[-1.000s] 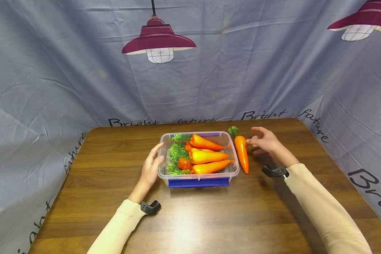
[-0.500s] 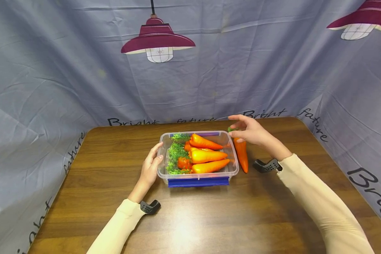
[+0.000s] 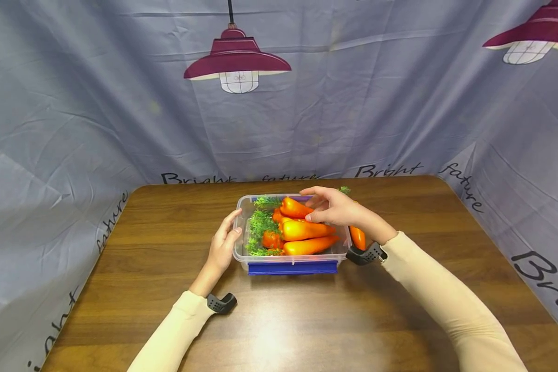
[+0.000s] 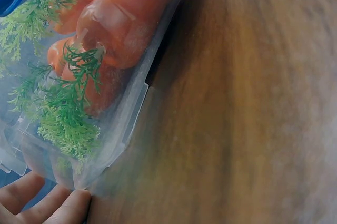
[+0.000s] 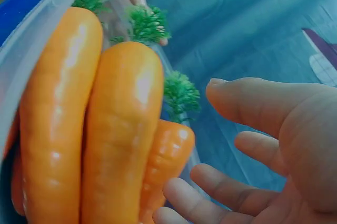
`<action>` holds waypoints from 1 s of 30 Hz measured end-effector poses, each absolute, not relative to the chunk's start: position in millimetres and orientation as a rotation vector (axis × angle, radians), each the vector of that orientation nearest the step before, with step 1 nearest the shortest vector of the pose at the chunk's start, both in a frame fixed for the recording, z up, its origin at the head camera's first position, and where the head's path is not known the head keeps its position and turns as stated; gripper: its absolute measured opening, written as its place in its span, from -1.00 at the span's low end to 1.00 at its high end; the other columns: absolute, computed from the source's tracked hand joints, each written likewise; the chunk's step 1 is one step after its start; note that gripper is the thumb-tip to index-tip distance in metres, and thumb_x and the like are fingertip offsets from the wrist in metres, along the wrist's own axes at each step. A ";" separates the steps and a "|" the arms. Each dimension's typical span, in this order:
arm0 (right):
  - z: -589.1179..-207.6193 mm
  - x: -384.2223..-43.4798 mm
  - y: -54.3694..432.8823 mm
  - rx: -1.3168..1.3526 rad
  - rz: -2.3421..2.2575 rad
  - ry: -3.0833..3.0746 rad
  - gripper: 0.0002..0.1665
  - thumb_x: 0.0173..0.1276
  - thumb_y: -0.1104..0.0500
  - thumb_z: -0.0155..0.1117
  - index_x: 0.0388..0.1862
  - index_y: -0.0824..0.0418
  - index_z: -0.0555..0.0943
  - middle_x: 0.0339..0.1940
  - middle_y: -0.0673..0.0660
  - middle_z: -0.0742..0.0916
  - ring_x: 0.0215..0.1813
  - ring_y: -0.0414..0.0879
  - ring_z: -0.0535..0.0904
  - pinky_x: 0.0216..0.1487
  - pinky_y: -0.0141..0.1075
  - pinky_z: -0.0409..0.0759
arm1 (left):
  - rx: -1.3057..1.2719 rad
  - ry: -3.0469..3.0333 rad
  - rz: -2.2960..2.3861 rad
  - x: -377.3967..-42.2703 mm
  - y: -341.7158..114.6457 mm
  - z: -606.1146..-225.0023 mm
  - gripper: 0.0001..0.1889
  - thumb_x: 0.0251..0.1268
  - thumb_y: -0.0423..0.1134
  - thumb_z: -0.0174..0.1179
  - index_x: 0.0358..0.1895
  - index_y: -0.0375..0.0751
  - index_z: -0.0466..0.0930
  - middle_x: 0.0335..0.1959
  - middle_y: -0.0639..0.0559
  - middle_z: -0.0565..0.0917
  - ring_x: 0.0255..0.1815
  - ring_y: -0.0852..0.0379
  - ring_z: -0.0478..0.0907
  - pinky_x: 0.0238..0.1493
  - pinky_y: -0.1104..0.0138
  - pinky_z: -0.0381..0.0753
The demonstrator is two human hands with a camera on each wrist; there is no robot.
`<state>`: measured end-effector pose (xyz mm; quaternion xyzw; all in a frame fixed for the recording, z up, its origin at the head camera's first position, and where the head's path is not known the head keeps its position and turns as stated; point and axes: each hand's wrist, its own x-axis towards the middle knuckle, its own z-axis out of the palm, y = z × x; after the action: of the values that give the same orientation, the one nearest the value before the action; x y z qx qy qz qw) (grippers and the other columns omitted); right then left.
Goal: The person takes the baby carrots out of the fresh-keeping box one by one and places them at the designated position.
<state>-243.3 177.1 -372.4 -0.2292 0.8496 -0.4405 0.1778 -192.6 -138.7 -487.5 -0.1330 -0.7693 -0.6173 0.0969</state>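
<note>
A clear plastic box [image 3: 239,257] with blue clips holds several orange carrots [image 3: 304,230] with green leafy tops, their tips mostly to the right. My left hand [image 3: 217,253] touches the box's left end; in the left wrist view its fingertips [image 4: 73,205] lie against the clear wall. Over the right part of the box hovers my right hand [image 3: 337,207], thumb and fingers apart. The right wrist view shows a gap between this hand and the carrots [image 5: 124,129] beneath, with nothing held. Another carrot [image 3: 357,237] lies outside, right of the box, partly hidden by my right forearm.
A brown wooden table [image 3: 269,320] carries the box. Behind and at both sides hangs a grey-blue curtain [image 3: 353,103] printed with lamps and lettering. A blue clip [image 3: 292,267] runs along the box's near side.
My right hand has moved left from beside the loose carrot, over the box's right rim, to above the carrots inside. The left hand stays at the box, and the carrots appear unmoved.
</note>
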 end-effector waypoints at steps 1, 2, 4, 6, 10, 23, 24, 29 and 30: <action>-374.5 -243.1 175.7 -0.656 -1.250 2.396 -0.22 0.30 0.30 0.40 0.48 0.32 0.36 0.23 0.46 0.63 0.14 0.26 0.69 0.10 -0.03 0.73 | -0.394 -2.275 -1.835 -192.5 -138.5 -487.4 -0.48 0.49 -0.37 -0.06 0.48 -0.30 0.32 0.55 -0.26 0.35 0.61 -0.21 0.17 0.58 0.33 0.16; -376.4 -242.9 174.4 -0.672 -1.249 2.396 -0.22 0.29 0.31 0.40 0.48 0.34 0.37 0.22 0.46 0.63 0.13 0.26 0.70 0.12 -0.04 0.72 | -0.393 -2.272 -1.841 -192.3 -138.2 -487.3 -0.48 0.49 -0.37 -0.06 0.48 -0.30 0.32 0.55 -0.26 0.34 0.61 -0.21 0.17 0.54 0.44 0.16; -380.2 -242.7 172.5 -0.704 -1.245 2.392 -0.23 0.28 0.33 0.41 0.46 0.36 0.38 0.23 0.46 0.64 0.12 0.25 0.70 0.16 -0.03 0.71 | -0.393 -2.266 -1.854 -192.4 -138.1 -487.4 -0.48 0.49 -0.37 -0.06 0.49 -0.30 0.32 0.55 -0.26 0.34 0.62 -0.20 0.16 0.47 0.59 0.13; -383.5 -242.9 171.0 -0.730 -1.241 2.390 -0.23 0.26 0.34 0.41 0.45 0.37 0.39 0.20 0.46 0.66 0.12 0.25 0.69 0.17 -0.02 0.70 | -0.401 -2.260 -1.854 -192.8 -138.4 -488.1 -0.47 0.49 -0.38 -0.07 0.49 -0.32 0.31 0.55 -0.28 0.33 0.62 -0.21 0.16 0.43 0.65 0.12; -388.0 -242.2 168.3 -0.743 -1.213 2.376 -0.24 0.27 0.33 0.42 0.44 0.35 0.41 0.14 0.43 0.69 0.15 0.25 0.68 0.19 -0.02 0.69 | -0.410 -2.258 -1.845 -193.5 -139.2 -489.4 -0.48 0.49 -0.39 -0.08 0.49 -0.33 0.31 0.55 -0.29 0.33 0.61 -0.23 0.15 0.42 0.64 0.12; -393.4 -236.4 161.0 -0.917 -0.970 2.446 -0.34 0.22 0.28 0.49 0.32 0.30 0.55 0.16 0.27 0.73 0.17 0.13 0.65 0.29 0.04 0.60 | -0.414 -2.251 -1.830 -193.3 -138.1 -489.1 -0.48 0.47 -0.38 -0.06 0.47 -0.33 0.33 0.53 -0.28 0.37 0.60 -0.21 0.18 0.43 0.66 0.12; -393.6 -236.3 160.6 -0.935 -0.945 2.462 -0.34 0.22 0.27 0.50 0.31 0.28 0.56 0.18 0.26 0.73 0.18 0.12 0.65 0.29 0.04 0.59 | -0.410 -2.254 -1.827 -193.2 -138.2 -489.0 -0.48 0.47 -0.37 -0.06 0.48 -0.32 0.33 0.53 -0.27 0.37 0.60 -0.21 0.19 0.43 0.65 0.12; -394.5 -236.5 159.9 -0.985 -0.899 2.492 -0.35 0.21 0.26 0.50 0.31 0.27 0.57 0.22 0.24 0.72 0.19 0.10 0.64 0.30 0.04 0.58 | -0.390 -2.278 -1.813 -193.2 -138.9 -488.4 -0.47 0.48 -0.34 -0.06 0.48 -0.29 0.33 0.54 -0.25 0.37 0.60 -0.19 0.19 0.53 0.45 0.14; -394.7 -236.4 160.1 -0.989 -0.894 2.497 -0.35 0.21 0.25 0.50 0.31 0.27 0.58 0.22 0.23 0.72 0.19 0.10 0.64 0.30 0.04 0.58 | -0.387 -2.282 -1.812 -193.3 -139.1 -488.5 -0.47 0.48 -0.34 -0.06 0.48 -0.28 0.33 0.54 -0.24 0.37 0.61 -0.19 0.19 0.55 0.38 0.14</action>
<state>-236.4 160.1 -394.7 -0.3454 0.8715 -0.3119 0.1549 -193.3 -139.1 -488.5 -0.1311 -0.7723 -0.6133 0.1011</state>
